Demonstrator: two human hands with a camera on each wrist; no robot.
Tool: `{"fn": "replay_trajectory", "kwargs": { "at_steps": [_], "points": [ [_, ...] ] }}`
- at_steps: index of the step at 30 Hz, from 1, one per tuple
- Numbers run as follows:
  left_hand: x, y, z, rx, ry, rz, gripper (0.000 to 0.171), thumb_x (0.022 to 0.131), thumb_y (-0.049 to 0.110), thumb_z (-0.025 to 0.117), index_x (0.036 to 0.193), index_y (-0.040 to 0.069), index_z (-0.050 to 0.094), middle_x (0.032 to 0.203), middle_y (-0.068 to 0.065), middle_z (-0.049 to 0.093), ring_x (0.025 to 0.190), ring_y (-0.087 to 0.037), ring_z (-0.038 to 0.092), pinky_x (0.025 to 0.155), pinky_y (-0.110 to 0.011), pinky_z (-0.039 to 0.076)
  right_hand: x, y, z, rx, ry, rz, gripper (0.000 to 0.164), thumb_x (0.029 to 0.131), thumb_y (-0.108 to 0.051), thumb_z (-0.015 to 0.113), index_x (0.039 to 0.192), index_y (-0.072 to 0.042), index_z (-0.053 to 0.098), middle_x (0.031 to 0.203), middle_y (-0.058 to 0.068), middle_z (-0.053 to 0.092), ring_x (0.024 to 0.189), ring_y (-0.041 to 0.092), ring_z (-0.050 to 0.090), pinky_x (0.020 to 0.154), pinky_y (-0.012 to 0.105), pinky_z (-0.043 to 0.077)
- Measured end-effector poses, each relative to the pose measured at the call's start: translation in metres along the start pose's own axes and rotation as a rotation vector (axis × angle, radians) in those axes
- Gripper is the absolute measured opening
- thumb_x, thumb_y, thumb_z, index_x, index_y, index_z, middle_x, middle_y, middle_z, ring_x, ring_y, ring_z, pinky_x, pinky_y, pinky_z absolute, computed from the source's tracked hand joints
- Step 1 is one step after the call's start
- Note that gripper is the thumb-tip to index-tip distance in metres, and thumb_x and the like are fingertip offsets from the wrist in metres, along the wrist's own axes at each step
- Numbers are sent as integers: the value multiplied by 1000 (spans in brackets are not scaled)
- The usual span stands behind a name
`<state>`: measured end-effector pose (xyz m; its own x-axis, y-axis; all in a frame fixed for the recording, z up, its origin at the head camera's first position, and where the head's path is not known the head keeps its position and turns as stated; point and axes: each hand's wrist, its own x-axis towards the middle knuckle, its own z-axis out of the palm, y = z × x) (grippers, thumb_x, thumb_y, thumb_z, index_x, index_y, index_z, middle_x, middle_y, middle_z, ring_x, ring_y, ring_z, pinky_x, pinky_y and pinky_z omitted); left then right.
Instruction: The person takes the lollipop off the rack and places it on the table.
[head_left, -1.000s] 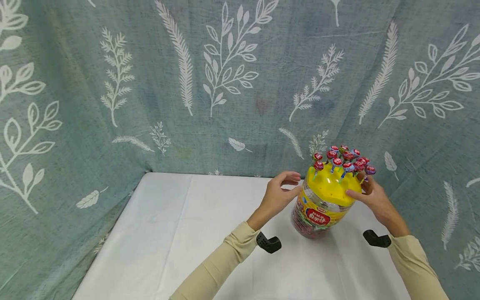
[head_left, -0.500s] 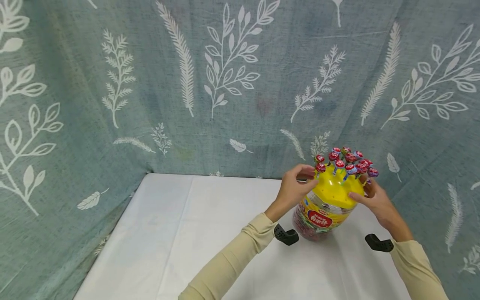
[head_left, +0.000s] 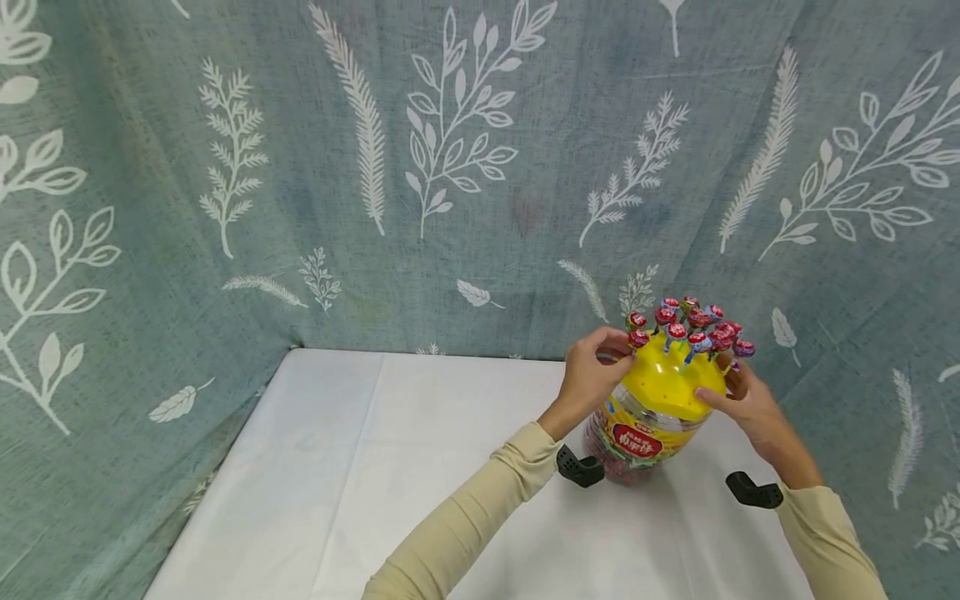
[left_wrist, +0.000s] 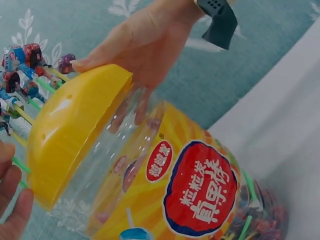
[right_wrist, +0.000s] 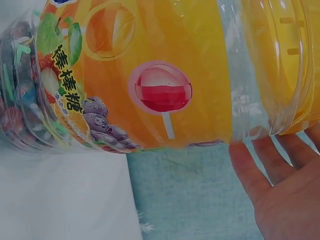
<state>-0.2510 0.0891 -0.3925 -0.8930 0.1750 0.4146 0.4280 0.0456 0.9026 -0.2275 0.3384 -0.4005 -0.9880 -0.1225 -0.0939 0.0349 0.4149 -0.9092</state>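
Left wrist: jar with red "真果" label

The left hand pinches a green stick at the left of the yellow lid; the right hand holds the jar.

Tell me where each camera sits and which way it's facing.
Head: worn on the head, facing forward and down at the white-covered table and clear plastic jar with a yellow domed lid; left hand, right hand and beige sleeves show.
Left wrist: on that wrist, facing the jar, lid leftward; left fingers lower left, right hand above.
Right wrist: on that wrist, facing the jar's yellow label, lid rightward; only the right hand shows.
Head and left wrist share both hands and round wrapped lollipops.
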Motion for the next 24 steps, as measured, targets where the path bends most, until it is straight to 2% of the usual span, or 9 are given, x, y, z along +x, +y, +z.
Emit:
{"fn": "replay_trajectory", "kwargs": {
  "at_steps": [5, 6, 11, 20, 24],
  "points": [
    [2, 0, 2, 13, 14, 61, 23, 85, 2, 68, 107, 4, 62, 94, -11, 67, 86, -15, 63, 73, -17, 51, -1, 3, 1, 9, -2, -6, 90, 95, -28, 58, 150, -5, -10, 154, 26, 2, 136, 49, 13, 105, 64, 19],
    [4, -5, 3, 20, 14, 77, 25, 85, 3, 68, 109, 7, 62, 93, -8, 67, 84, -12, 63, 73, -17, 52, -1, 3, 1, 12, -1, -9, 90, 95, -28, 58, 150, -5, -10, 155, 25, 1, 136, 49, 13, 105, 64, 19],
    [8, -3, 1, 33, 7, 127, 30, 86, 1, 66, 113, 12, 58, 90, -3, 65, 81, -5, 61, 69, -18, 52, -2, 1, 2, 34, 2, -12, 91, 94, -29, 58, 150, -3, -9, 154, 26, 2, 136, 50, 13, 105, 65, 17],
    [13, 5, -17, -15, -31, 185, 41, 87, -2, 62, 125, 12, 51, 94, -10, 63, 83, -11, 61, 69, -22, 54, -1, 2, 4, 39, 4, -23, 87, 95, -27, 58, 150, -4, -6, 153, 28, 9, 134, 47, 19, 105, 64, 20],
    [12, 5, -28, -2, -38, 190, 44, 87, -2, 62, 128, 11, 52, 94, -12, 63, 83, -12, 61, 67, -22, 54, -2, 5, 2, 35, 11, -39, 83, 96, -25, 56, 150, -3, -3, 151, 29, 13, 131, 45, 23, 105, 63, 21]
  ]
}}
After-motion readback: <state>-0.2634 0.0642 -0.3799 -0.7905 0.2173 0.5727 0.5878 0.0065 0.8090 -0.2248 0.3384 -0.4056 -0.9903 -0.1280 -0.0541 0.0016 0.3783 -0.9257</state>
